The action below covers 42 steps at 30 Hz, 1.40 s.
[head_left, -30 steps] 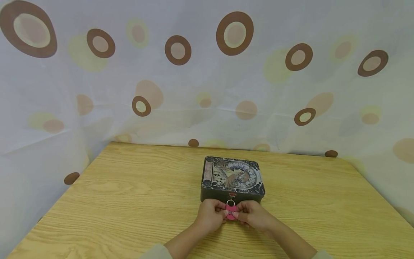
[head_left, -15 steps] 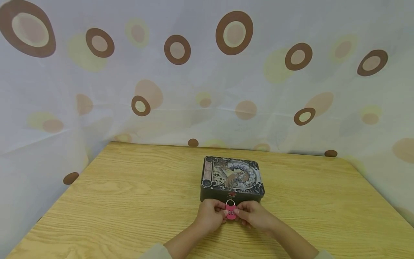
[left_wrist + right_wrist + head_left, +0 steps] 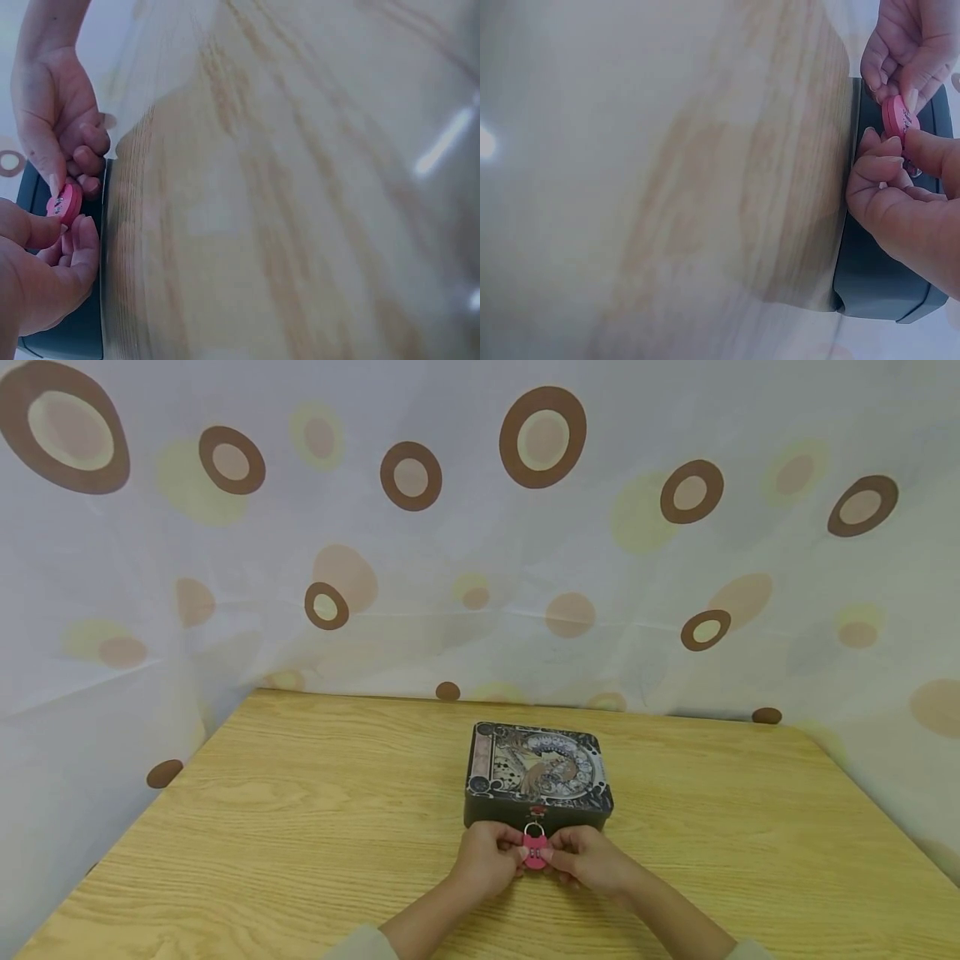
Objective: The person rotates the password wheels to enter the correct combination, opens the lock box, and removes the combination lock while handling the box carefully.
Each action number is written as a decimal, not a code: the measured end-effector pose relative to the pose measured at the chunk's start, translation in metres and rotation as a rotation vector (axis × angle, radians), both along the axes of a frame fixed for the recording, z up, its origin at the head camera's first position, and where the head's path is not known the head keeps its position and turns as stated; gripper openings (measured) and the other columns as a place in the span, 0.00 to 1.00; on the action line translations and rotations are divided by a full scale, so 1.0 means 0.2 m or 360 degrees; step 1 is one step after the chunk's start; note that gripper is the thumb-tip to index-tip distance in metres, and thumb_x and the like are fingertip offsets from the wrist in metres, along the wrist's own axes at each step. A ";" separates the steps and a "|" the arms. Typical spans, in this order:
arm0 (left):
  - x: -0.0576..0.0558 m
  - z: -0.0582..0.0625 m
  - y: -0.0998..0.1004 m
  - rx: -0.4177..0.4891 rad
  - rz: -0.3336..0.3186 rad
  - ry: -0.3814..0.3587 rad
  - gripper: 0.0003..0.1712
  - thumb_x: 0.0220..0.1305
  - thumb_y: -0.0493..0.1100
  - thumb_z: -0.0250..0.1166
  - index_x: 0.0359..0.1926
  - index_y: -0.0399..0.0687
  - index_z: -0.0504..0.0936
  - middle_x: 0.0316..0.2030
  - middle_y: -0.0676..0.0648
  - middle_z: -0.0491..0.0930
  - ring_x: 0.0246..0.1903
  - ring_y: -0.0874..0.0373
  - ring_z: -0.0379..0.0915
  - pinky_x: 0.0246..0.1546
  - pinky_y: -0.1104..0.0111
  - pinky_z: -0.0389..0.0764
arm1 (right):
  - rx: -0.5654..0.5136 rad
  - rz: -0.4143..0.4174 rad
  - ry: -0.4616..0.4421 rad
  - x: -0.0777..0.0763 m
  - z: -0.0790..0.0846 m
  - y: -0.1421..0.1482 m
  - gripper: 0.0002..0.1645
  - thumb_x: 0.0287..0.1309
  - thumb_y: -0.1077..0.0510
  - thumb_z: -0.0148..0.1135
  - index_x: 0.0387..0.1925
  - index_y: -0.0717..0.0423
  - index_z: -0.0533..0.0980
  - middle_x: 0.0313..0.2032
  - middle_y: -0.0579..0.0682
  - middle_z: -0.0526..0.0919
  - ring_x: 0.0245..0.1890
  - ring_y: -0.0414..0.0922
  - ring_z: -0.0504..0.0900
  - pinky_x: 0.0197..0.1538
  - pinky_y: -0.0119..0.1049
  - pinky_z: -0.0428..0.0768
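A pink combination padlock (image 3: pixel 535 852) with small number dials hangs by its metal shackle at the front clasp of a dark box (image 3: pixel 540 768) with an ornate printed lid. From the left, my left hand (image 3: pixel 486 858) pinches the padlock's edge between thumb and fingers. My right hand (image 3: pixel 588 862) pinches the opposite edge, its thumb at the dials. Seen from the left wrist, the padlock (image 3: pixel 66 204) lies between both sets of fingertips, before the box's dark side. In the right wrist view the thumbs touch the padlock (image 3: pixel 898 118); the digits are too small to read.
The box stands on a wood-grain table (image 3: pixel 315 810), its lid down. Behind the table hangs a pale sheet (image 3: pixel 450 552) printed with brown and yellow ovals, which meets the table's back edge.
Both hands keep their hold on the padlock. Only the right thumb shifts slightly over the dials; the box stays in place.
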<state>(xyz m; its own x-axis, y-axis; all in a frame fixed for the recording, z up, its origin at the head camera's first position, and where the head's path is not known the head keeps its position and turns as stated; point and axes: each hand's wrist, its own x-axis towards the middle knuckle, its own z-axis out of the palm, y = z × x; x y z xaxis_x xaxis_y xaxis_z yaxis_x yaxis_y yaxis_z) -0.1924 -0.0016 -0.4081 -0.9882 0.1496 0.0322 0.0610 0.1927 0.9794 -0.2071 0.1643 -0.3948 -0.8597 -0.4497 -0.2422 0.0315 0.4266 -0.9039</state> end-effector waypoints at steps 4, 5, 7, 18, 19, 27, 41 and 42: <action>0.00 0.00 0.00 -0.0012 0.0002 -0.0018 0.04 0.54 0.24 0.59 0.30 0.24 0.79 0.22 0.42 0.78 0.19 0.60 0.75 0.20 0.72 0.81 | -0.0011 -0.0003 -0.0008 0.00 0.00 0.00 0.10 0.62 0.63 0.52 0.33 0.71 0.72 0.20 0.44 0.69 0.21 0.38 0.66 0.22 0.25 0.66; 0.00 0.00 0.00 -0.0017 0.0004 -0.0022 0.04 0.54 0.25 0.59 0.30 0.24 0.79 0.22 0.42 0.78 0.20 0.60 0.75 0.20 0.72 0.81 | -0.0013 -0.0005 -0.0010 -0.01 0.00 0.00 0.10 0.62 0.63 0.52 0.33 0.71 0.72 0.20 0.44 0.69 0.21 0.38 0.66 0.22 0.25 0.66; 0.00 -0.01 0.00 -0.0021 0.0006 -0.0027 0.04 0.54 0.25 0.60 0.30 0.25 0.79 0.22 0.42 0.78 0.20 0.61 0.75 0.20 0.72 0.81 | -0.0021 -0.0006 -0.0013 0.00 0.00 0.00 0.10 0.62 0.64 0.52 0.33 0.72 0.72 0.21 0.44 0.70 0.21 0.38 0.66 0.22 0.24 0.66; 0.00 0.00 0.00 -0.0018 0.0006 -0.0021 0.04 0.54 0.25 0.59 0.30 0.24 0.79 0.22 0.42 0.78 0.20 0.60 0.76 0.20 0.72 0.81 | -0.0011 -0.0016 -0.0002 -0.01 0.00 0.00 0.11 0.61 0.64 0.54 0.34 0.73 0.72 0.21 0.45 0.70 0.22 0.38 0.67 0.22 0.24 0.67; 0.00 0.00 0.00 -0.0018 0.0005 -0.0022 0.04 0.54 0.25 0.59 0.30 0.23 0.79 0.22 0.42 0.78 0.20 0.60 0.76 0.21 0.72 0.81 | -0.0017 -0.0015 -0.0003 -0.01 0.01 0.00 0.11 0.60 0.64 0.54 0.34 0.73 0.72 0.21 0.45 0.70 0.22 0.38 0.67 0.22 0.24 0.67; 0.00 0.00 0.00 -0.0022 -0.0003 -0.0043 0.03 0.55 0.25 0.60 0.30 0.24 0.79 0.23 0.41 0.78 0.21 0.59 0.76 0.22 0.70 0.82 | -0.0039 -0.0026 -0.0011 -0.01 0.01 0.00 0.11 0.58 0.64 0.56 0.35 0.73 0.73 0.23 0.46 0.71 0.22 0.38 0.67 0.22 0.24 0.67; 0.00 0.01 0.01 -0.0001 0.0004 -0.0021 0.04 0.54 0.24 0.59 0.31 0.22 0.78 0.24 0.40 0.79 0.21 0.57 0.78 0.21 0.70 0.82 | 0.0009 -0.0015 0.0047 -0.01 0.02 0.02 0.15 0.63 0.62 0.51 0.37 0.75 0.73 0.22 0.45 0.72 0.22 0.38 0.68 0.22 0.25 0.69; 0.00 0.01 0.01 0.0001 0.0004 -0.0022 0.04 0.54 0.24 0.59 0.31 0.23 0.78 0.24 0.40 0.79 0.21 0.57 0.78 0.22 0.70 0.82 | 0.0017 -0.0019 0.0047 -0.01 0.02 0.03 0.15 0.64 0.62 0.50 0.37 0.75 0.73 0.22 0.45 0.72 0.22 0.38 0.68 0.22 0.25 0.69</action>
